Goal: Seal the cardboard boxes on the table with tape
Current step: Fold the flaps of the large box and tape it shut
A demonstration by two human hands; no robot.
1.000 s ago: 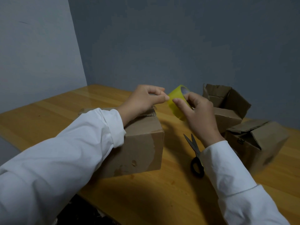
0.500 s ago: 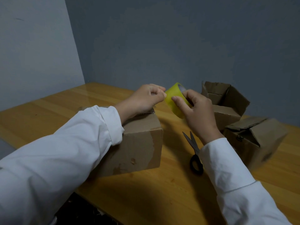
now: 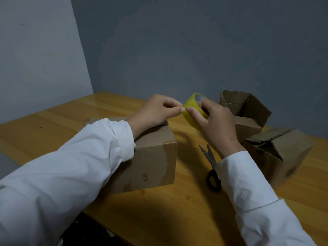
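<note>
While I look down from the head camera, this is what I see.
Bench [image 3: 53, 132]: wooden, set against grey walls.
Closed box [image 3: 152, 157]: under my left forearm.
Open boxes: one at back right [image 3: 248, 112], one nearer right [image 3: 284, 153], flaps up.
Scissors [image 3: 212, 167]: flat between the boxes.
Right hand [image 3: 216, 121]: curled round the yellow tape roll [image 3: 192, 112], held above the bench.
Left hand [image 3: 156, 110]: fingertips pinched at the roll's edge.
</note>
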